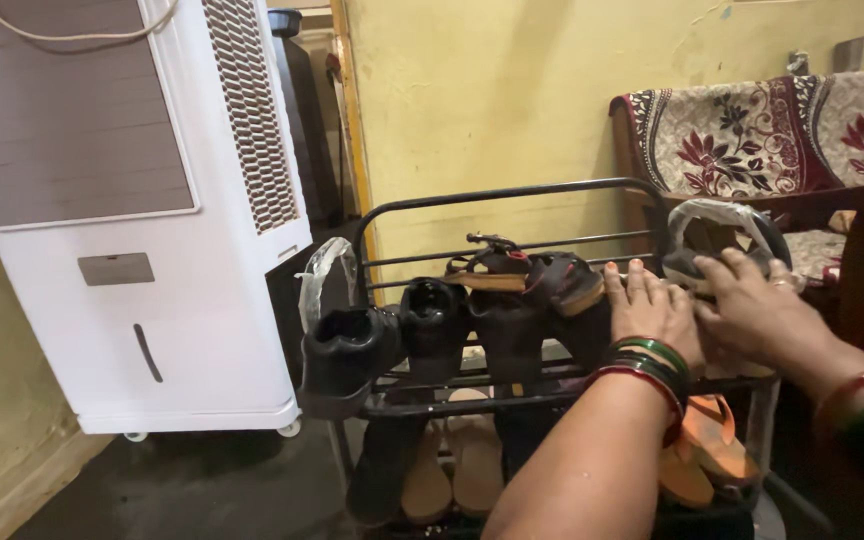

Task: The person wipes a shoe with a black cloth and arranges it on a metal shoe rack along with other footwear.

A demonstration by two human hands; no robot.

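— Now, where do the hands rest?
— Left hand [652, 310] lies flat, fingers extended, gripping nothing; right hand [752, 305] presses a plastic-wrapped dark shoe [722, 235] at 2 o'clock on the black metal shoe rack [512, 192].
— Risk?
— Arguably, pushing could topple the brown strapped sandals [517, 275] at 9 o'clock.

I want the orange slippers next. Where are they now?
In the head view, the orange slippers lie on the shoe rack's lower shelf at its right end, below the left hand, right of the tan sandals.
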